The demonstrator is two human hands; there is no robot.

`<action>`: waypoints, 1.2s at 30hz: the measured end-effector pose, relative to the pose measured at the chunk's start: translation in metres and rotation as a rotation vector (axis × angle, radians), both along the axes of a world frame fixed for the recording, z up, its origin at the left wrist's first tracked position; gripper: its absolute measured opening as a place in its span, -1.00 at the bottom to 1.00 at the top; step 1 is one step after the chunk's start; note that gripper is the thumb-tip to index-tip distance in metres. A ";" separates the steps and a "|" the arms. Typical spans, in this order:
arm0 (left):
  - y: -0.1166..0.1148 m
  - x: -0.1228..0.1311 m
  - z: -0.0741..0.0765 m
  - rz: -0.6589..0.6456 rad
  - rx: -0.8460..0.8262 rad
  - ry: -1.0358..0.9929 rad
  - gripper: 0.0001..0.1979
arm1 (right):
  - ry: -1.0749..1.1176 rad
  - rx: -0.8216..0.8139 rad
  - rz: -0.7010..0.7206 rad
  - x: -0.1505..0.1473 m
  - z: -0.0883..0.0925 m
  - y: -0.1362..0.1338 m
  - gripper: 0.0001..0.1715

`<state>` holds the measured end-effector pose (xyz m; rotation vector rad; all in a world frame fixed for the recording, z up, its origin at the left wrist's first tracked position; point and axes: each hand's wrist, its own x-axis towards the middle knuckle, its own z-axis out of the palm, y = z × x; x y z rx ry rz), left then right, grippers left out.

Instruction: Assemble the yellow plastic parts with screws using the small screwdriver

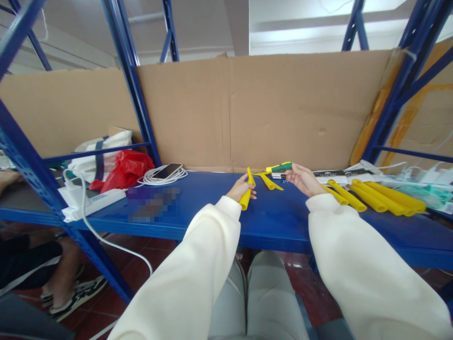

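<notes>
A yellow plastic piece (245,200), wide at its lower end, is held upright in my left hand (239,188), with the fingers wrapped round it. My right hand (300,178) grips the end of a green and yellow screwdriver (282,167). The screwdriver lies nearly level, and its thin shaft points left at the held piece; whether the tip touches it I cannot tell. Just right of my left hand, a second yellow piece (270,182) rests on the blue table (272,222), below the screwdriver.
Several yellow tubes (375,196) lie at the right. A phone (168,171) rests on a coiled white cable (150,177). Further left are a red bag (129,167) and a power strip (102,202). Cardboard (269,108) stands behind. Another person's legs (65,269) show at far left.
</notes>
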<state>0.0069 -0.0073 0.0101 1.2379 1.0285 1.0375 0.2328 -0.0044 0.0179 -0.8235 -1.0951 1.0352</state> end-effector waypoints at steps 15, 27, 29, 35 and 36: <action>-0.006 0.001 0.003 -0.020 -0.002 0.006 -0.23 | 0.048 -0.033 -0.056 0.002 -0.004 0.008 -0.76; -0.003 0.001 0.002 -0.002 0.012 0.010 -0.23 | 0.036 0.013 0.029 0.000 -0.002 0.000 -0.77; -0.002 0.001 0.001 0.000 0.013 0.008 -0.22 | 0.037 0.008 0.015 0.001 -0.002 0.002 -0.72; 0.001 0.001 -0.001 -0.017 0.012 0.009 -0.22 | 0.045 -0.048 -0.017 0.004 -0.002 0.008 -0.72; 0.001 0.001 -0.001 -0.018 0.011 0.007 -0.22 | 0.040 -0.050 -0.023 0.004 -0.002 0.008 -0.72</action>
